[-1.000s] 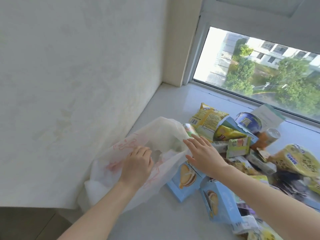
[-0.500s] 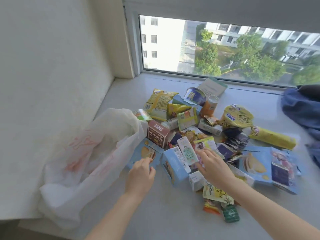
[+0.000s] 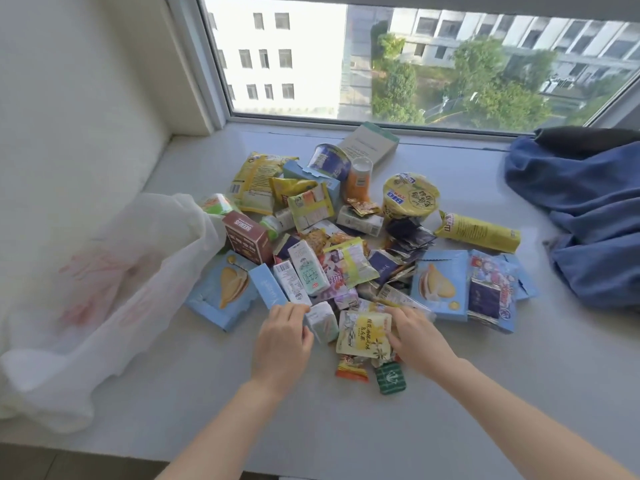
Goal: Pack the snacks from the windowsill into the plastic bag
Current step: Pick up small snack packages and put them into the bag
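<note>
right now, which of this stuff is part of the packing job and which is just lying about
Part of the job: plastic bag, noodle cup, blue pie box, yellow pouch and the other snacks; left hand and right hand at the pile.
Just lying about: blue cloth and the dark cloth by it.

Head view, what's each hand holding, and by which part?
Neither clearly holds anything. Left hand touches the small white carton at its left side; right hand rests on the yellow pouch at its right edge.
</note>
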